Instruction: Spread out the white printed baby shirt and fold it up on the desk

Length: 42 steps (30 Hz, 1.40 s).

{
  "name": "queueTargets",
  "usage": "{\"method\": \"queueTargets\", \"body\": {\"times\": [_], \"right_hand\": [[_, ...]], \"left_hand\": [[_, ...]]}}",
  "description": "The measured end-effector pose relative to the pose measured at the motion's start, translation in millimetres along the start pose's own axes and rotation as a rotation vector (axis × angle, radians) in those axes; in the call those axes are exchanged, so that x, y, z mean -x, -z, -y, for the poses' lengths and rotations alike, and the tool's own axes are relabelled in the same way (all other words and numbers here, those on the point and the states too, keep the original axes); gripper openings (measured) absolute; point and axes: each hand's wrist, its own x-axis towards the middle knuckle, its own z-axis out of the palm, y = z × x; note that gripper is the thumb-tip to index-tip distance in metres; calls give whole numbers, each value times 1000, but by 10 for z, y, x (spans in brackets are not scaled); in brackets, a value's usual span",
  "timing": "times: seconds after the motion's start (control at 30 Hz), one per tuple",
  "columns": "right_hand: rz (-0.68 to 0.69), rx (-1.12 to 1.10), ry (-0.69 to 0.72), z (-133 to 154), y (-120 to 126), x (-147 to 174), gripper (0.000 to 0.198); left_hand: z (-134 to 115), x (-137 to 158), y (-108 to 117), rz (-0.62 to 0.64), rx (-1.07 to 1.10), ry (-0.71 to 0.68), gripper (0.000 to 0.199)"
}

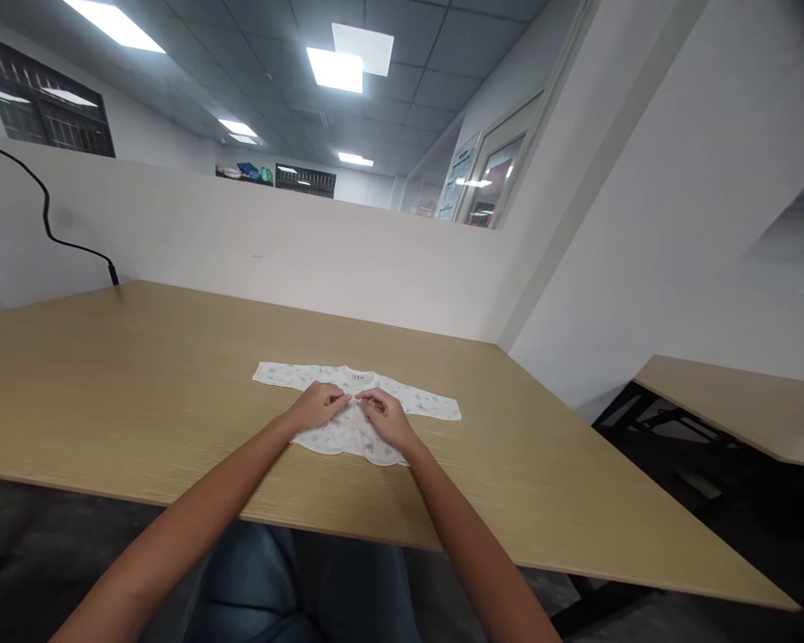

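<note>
A small white long-sleeved baby shirt with a faint print lies spread on the wooden table, its sleeves stretched to both sides and its neckline facing away from me. Over its left chest, my left hand pinches the cloth near the front opening with thumb and fingertips. Just across the opening, my right hand has its fingers bent together on the other front edge. The fingertips of both hands almost meet at the middle of the shirt. Any fastener between them is too small to make out.
The light wooden table reaches back to a low white partition. A black cable hangs down the partition at the far left. To the right stands a white wall, with another table beyond it.
</note>
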Motion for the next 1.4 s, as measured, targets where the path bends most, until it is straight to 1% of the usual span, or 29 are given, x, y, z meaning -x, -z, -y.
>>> {"method": "queueTargets", "body": {"times": [0.07, 0.13, 0.3, 0.57, 0.8, 1.0, 1.27, 1.4], "right_hand": [[-30, 35, 65, -11, 21, -7, 24], [-35, 47, 108, -18, 42, -13, 19], [-24, 43, 118, -24, 57, -15, 14], [-13, 38, 145, -68, 45, -19, 12], [15, 42, 174, -40, 65, -9, 15], [39, 37, 106, -58, 58, -1, 21], [74, -1, 71, -100, 93, 1, 26], [97, -46, 46, -118, 93, 10, 26]], "left_hand": [[20, 0, -10, -14, 11, -12, 31], [49, 1, -21, -30, 46, -5, 21], [93, 5, -37, -48, 90, -10, 19], [55, 13, -20, -34, 108, -17, 15], [11, 24, -5, -24, 95, -26, 14], [28, 15, -13, -69, 112, -44, 24], [52, 22, -33, -17, 58, 7, 27], [29, 25, -22, -13, 47, 15, 28]]}}
